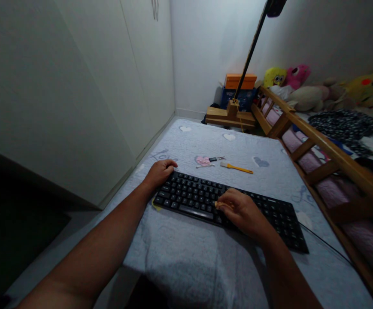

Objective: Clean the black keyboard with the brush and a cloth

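Note:
A black keyboard lies slantwise on a light blue quilted cover. My left hand grips the keyboard's upper left corner, its fingers closed round the edge. Over the middle keys, my right hand pinches a small yellowish-orange cloth that touches the keys. Behind the keyboard are a yellow-handled brush, a small dark tool with a metal tip and thin white sticks. Part of the cloth is hidden by my right fingers.
A wooden rail runs along the right, with plush toys beyond it. A pale wardrobe stands at left. At the back, a wooden stand holds a dark pole. The keyboard cable trails right.

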Action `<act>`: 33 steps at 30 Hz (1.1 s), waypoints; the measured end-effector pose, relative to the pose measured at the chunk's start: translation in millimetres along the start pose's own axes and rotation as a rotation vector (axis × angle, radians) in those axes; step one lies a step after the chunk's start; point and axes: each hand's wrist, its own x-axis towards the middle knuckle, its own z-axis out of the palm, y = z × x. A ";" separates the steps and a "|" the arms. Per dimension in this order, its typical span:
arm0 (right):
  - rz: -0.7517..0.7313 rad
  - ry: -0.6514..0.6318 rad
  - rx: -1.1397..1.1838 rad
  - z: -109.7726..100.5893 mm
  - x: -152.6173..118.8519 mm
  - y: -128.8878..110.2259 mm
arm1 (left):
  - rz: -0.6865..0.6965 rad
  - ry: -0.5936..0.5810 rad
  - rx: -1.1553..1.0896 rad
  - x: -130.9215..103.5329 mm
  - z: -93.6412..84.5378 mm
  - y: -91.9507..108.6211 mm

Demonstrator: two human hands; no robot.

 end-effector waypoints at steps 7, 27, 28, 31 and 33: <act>0.037 0.202 -0.047 8.4 8.5 14.8 | -0.003 0.002 0.006 -0.7 -1.0 2.4; -0.020 0.258 -0.197 22.2 21.2 17.7 | 0.006 0.002 0.003 0.9 -0.1 0.2; -0.023 0.236 -0.189 21.5 20.6 16.2 | 0.008 0.003 0.005 1.0 0.1 -0.4; -0.031 0.174 -0.163 19.4 18.5 11.4 | 0.012 0.005 0.006 1.2 0.3 -1.1; -0.027 0.150 -0.143 18.6 16.9 8.7 | 0.011 0.002 0.006 1.0 0.0 -0.7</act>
